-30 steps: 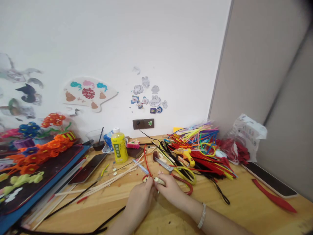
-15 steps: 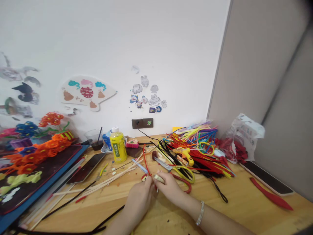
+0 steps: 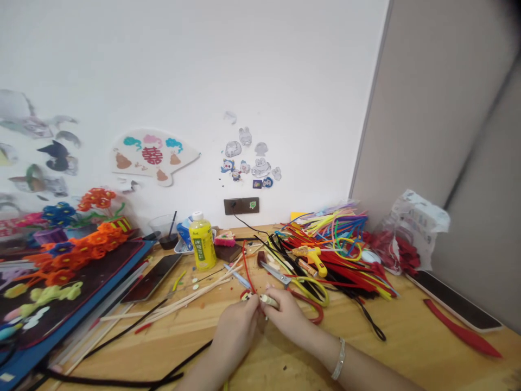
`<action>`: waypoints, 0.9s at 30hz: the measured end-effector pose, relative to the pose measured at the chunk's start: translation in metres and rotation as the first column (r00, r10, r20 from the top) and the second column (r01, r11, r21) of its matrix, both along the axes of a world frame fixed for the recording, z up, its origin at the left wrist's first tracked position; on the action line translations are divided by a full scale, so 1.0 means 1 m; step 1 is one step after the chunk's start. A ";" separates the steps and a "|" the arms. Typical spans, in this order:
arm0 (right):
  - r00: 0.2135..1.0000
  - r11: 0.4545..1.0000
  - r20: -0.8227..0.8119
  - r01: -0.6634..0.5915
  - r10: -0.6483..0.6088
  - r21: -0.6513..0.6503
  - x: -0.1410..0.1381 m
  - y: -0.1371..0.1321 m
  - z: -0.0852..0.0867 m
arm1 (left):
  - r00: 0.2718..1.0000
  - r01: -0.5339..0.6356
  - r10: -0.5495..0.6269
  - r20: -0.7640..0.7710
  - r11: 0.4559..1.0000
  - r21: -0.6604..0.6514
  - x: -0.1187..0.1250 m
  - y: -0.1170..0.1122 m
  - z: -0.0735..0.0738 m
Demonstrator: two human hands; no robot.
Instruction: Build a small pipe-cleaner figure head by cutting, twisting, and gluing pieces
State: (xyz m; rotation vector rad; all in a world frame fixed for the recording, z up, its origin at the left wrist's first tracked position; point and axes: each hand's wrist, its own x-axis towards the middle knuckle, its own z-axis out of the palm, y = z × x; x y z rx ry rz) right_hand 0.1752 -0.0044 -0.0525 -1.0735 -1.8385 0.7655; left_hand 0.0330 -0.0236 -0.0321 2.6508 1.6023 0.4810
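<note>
Both hands meet low in the middle of the head view, fingertips nearly touching. My left hand [image 3: 240, 323] is closed in a pinch on a red pipe cleaner [image 3: 246, 266], which stands up from between the hands. A small pale and red piece [image 3: 246, 295] shows beside its fingertips. My right hand [image 3: 288, 315] is closed around a short cream-coloured stick-like thing [image 3: 269, 300]; its exact kind is not clear. Just beyond my right hand lie scissors [image 3: 280, 275] with a yellow handle loop, a red loop close by. The fingers partly hide what lies between the hands.
A yellow glue gun [image 3: 317, 263] lies by a heap of coloured pipe cleaners [image 3: 345, 239] at the right. A yellow bottle [image 3: 203, 244] stands behind pale strips [image 3: 185, 300]. Phones [image 3: 152, 277] lie on both sides. Orange fuzzy flowers [image 3: 81, 251] rest on a dark board at left.
The camera's view has turned slightly left, so the table's things appear a little further right. Both hands keep nearly the same pose and hold.
</note>
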 end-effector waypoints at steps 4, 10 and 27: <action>1.000 1.000 0.025 0.006 -0.007 0.023 0.000 0.000 -0.001 | 1.000 0.007 -0.007 0.008 1.000 0.001 -0.002 0.002 -0.004; 0.993 0.997 0.114 0.028 -0.036 0.071 0.002 0.001 -0.006 | 1.000 -0.012 0.012 0.000 1.000 -0.019 -0.003 0.004 -0.005; 0.982 0.990 0.171 0.062 -0.083 0.129 0.001 -0.004 -0.006 | 0.996 -0.083 0.084 0.003 0.989 -0.123 -0.002 0.005 -0.002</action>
